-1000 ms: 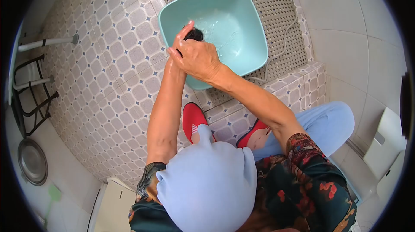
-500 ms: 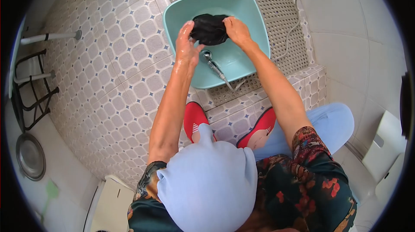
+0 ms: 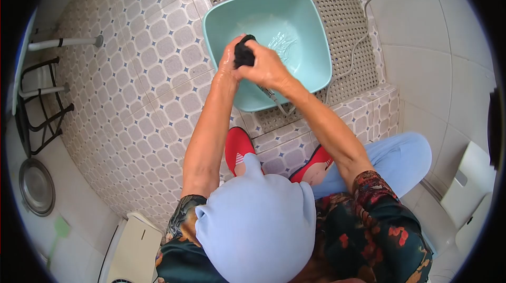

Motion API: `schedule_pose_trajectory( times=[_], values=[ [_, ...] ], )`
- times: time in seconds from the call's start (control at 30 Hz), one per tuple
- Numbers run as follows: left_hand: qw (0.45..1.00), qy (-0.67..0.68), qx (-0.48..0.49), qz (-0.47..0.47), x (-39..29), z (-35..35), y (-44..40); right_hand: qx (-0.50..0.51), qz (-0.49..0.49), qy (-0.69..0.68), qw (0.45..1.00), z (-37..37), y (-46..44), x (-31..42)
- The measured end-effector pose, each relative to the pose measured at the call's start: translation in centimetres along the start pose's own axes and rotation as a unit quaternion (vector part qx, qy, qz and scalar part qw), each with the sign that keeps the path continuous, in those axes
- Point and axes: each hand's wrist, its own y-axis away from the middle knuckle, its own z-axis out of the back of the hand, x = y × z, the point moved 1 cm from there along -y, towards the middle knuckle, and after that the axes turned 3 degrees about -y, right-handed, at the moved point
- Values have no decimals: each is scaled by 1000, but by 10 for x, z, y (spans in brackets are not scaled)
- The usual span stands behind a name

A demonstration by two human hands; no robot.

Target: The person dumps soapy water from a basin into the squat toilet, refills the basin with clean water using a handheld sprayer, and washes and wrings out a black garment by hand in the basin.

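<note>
Bunched into a small wad, a wet black cloth is gripped between both hands above the left part of a turquoise basin. My left hand holds the cloth from the left side, its skin wet. My right hand closes round it from the right, thumb and fingers against the fabric. Below my right hand, a metal shower head's handle lies in the basin; its head is hidden. A little water ripples on the basin's bottom.
Under the basin is a perforated grey mat, with a grey hose running over it on the right. Red shoes stand on the tiled floor near the basin. A black metal rack is at the far left.
Half a second ago the cloth was spread out between my hands over the basin. Now it is gathered up, and my right hand has moved left, close to my left hand.
</note>
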Motion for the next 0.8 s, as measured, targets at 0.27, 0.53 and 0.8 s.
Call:
schedule_pose_trajectory(
  times=[0.27, 0.53, 0.8],
  values=[
    [976, 94, 193, -46, 15, 13, 11, -91, 137, 227, 960, -34, 6, 42],
    [997, 37, 39, -61, 2, -39, 13, -77, 30, 337, 938, 37, -44, -56],
    [966, -217, -62, -122, -25, -1, 7, -180, -137, 288, 931, 54, -50, -157]
  ],
)
